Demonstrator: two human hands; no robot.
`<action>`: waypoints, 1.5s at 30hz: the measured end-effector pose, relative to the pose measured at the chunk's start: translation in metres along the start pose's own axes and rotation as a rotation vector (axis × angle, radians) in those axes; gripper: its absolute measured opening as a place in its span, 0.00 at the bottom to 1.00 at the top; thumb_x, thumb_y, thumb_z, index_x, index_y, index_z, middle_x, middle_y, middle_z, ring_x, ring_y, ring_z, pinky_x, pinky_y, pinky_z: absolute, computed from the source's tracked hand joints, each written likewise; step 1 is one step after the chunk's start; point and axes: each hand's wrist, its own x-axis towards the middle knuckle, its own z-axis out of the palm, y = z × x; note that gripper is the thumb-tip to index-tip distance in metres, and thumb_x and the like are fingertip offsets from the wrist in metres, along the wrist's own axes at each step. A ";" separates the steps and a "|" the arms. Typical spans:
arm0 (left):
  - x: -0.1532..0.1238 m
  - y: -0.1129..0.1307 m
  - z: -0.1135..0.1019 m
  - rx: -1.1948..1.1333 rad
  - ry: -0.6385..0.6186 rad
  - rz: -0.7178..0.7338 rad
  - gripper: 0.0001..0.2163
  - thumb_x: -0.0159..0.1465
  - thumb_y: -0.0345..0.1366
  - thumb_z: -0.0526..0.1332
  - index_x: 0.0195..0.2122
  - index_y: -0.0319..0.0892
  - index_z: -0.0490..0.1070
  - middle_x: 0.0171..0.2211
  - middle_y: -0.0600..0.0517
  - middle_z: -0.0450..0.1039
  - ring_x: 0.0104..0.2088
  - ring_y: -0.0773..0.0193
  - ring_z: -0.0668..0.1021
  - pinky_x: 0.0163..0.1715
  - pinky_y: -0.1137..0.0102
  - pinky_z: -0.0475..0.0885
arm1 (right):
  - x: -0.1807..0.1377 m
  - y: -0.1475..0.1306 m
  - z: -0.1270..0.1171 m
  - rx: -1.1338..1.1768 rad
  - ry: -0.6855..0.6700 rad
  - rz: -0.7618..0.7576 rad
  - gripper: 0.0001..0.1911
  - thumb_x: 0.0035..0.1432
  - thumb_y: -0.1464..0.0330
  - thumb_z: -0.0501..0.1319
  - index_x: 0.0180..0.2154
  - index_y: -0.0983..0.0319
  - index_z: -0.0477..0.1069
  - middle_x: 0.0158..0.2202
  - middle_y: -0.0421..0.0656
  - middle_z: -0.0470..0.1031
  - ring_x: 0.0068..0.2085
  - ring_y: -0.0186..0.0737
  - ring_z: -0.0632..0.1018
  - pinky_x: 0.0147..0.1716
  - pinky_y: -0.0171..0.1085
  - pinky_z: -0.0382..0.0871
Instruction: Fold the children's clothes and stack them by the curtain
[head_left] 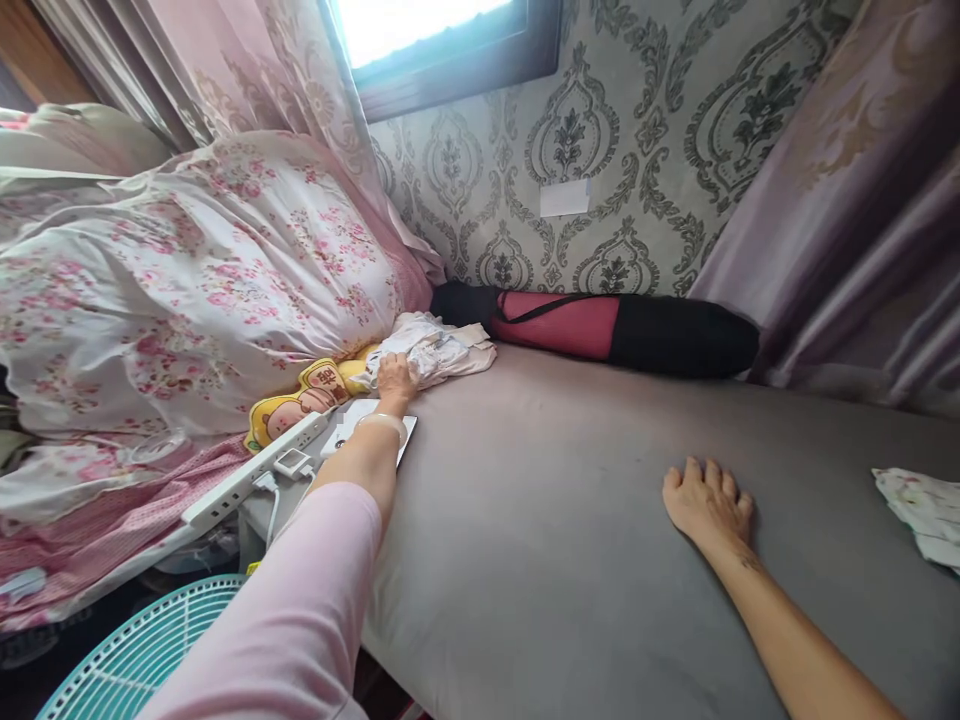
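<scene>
We reach forward with our left hand (396, 378), which rests knuckles-up on a crumpled bundle of pale clothes (450, 352) at the far left of the grey-sheeted bed (540, 520); its fingers bend down into the fabric, so we cannot tell how firmly they close on it. Our right hand (707, 503) lies palm-down on the sheet, fingers slightly spread—holding nothing. The bundle sits in front of a red-and-black cylindrical bag (559, 325) along the wall, beside a yellow plush cushion (281, 418). Nearer us, below our left wrist, we see a flat white object (358, 412), and next to it a white power strip (247, 478). A folded floral cloth (924, 515) lies at the right edge, well apart from the bundle.
</scene>
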 end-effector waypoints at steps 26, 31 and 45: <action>0.020 0.176 -0.132 -1.512 0.020 -0.077 0.13 0.55 0.33 0.62 0.40 0.41 0.63 0.24 0.59 0.65 0.20 0.72 0.68 0.25 0.76 0.67 | -0.008 -0.001 -0.014 0.139 -0.007 0.043 0.26 0.64 0.64 0.48 0.59 0.68 0.66 0.63 0.55 0.62 0.64 0.52 0.60 0.61 0.53 0.49; -0.033 0.212 -0.137 -1.671 -0.186 0.078 0.18 0.53 0.31 0.61 0.46 0.42 0.66 0.24 0.59 0.64 0.23 0.72 0.71 0.28 0.73 0.70 | 0.006 0.006 -0.046 0.700 -0.045 0.221 0.23 0.59 0.65 0.51 0.53 0.65 0.70 0.53 0.54 0.73 0.54 0.48 0.73 0.54 0.45 0.64; -0.127 0.264 -0.150 -1.717 -0.204 0.439 0.23 0.50 0.30 0.60 0.50 0.41 0.68 0.36 0.52 0.74 0.40 0.62 0.79 0.44 0.65 0.74 | -0.065 -0.085 -0.125 0.727 0.261 -0.030 0.15 0.52 0.71 0.57 0.44 0.61 0.63 0.48 0.51 0.69 0.50 0.49 0.71 0.46 0.41 0.67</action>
